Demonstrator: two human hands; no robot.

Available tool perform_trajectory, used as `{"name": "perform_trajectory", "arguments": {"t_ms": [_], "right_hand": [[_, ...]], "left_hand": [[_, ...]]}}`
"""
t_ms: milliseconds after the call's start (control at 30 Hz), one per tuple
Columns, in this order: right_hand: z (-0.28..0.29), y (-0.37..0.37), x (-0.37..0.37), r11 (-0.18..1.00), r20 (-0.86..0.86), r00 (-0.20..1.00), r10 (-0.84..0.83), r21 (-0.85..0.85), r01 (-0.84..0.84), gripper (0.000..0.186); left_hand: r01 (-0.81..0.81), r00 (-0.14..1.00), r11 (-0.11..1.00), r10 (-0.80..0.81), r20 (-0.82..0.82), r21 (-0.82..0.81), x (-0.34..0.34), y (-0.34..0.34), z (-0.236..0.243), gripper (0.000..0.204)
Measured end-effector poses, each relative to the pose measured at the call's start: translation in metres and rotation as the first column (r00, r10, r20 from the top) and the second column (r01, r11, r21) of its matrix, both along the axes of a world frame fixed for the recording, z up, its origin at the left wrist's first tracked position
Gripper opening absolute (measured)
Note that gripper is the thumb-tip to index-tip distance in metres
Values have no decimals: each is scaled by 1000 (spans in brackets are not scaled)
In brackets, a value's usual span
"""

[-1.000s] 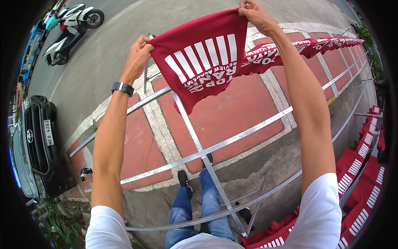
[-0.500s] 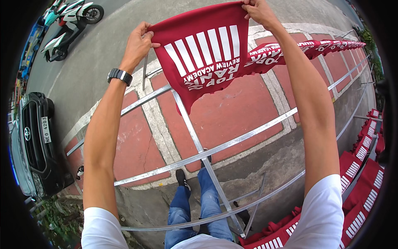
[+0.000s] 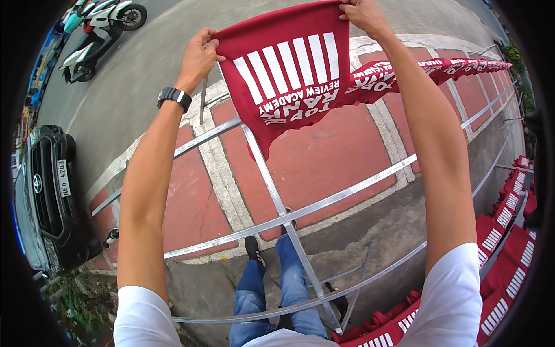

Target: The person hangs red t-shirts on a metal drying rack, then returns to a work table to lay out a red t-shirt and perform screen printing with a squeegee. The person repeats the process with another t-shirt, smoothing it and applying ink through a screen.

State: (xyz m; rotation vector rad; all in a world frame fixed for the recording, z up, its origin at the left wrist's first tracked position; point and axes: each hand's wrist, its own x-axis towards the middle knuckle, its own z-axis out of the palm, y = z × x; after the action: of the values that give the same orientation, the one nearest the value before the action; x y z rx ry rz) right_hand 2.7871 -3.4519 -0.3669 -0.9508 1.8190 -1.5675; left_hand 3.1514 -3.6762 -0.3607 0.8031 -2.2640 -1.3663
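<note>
Stretched out in front of me is a dark red printed cloth (image 3: pixel 243 69) with white stripes and lettering, which appears upside down from here. My left hand (image 3: pixel 201 55), with a black watch on its wrist, pinches the cloth's upper left corner. The upper right corner is gripped by my right hand (image 3: pixel 361 16), with fingers closed on the edge. Lower down, the cloth drapes beside a metal rail (image 3: pixel 211 134); whether it is a shirt or a bag I cannot tell. Further red cloths (image 3: pixel 457 68) of the same print hang in a row to its right.
Metal bars (image 3: pixel 335 202) form a frame between my body and the red paving (image 3: pixel 324 150). More red cloths (image 3: pixel 509 272) hang at the lower right. A dark car (image 3: pixel 52 202) stands at the left, a motorcycle (image 3: pixel 98 40) at the far left.
My left hand has shifted slightly right and up. The cloth's held edge has moved a little with it, and both hands keep their grip.
</note>
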Motion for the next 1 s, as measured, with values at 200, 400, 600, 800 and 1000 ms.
{"name": "perform_trajectory", "arguments": {"t_ms": [200,400,600,800,1000], "right_hand": [[-23,-13,-7,988,60,988,-144,-49,147,15],[-64,-17,5,971,-432,877,-212,7,239,21],[-94,6,26,836,-693,716,-88,339,431,48],[-46,52,75,862,-748,658,87,387,326,57],[21,114,135,903,-787,615,53,301,308,51]], "left_hand": [[-10,999,1000,11,33,-27,-6,-2,-2,24],[-57,989,997,51,141,44,-14,-7,-40,31],[24,973,985,17,232,-173,1,8,-87,54],[165,918,947,-45,395,-276,47,78,-52,34],[80,900,985,-6,436,-152,73,121,-39,37]]}}
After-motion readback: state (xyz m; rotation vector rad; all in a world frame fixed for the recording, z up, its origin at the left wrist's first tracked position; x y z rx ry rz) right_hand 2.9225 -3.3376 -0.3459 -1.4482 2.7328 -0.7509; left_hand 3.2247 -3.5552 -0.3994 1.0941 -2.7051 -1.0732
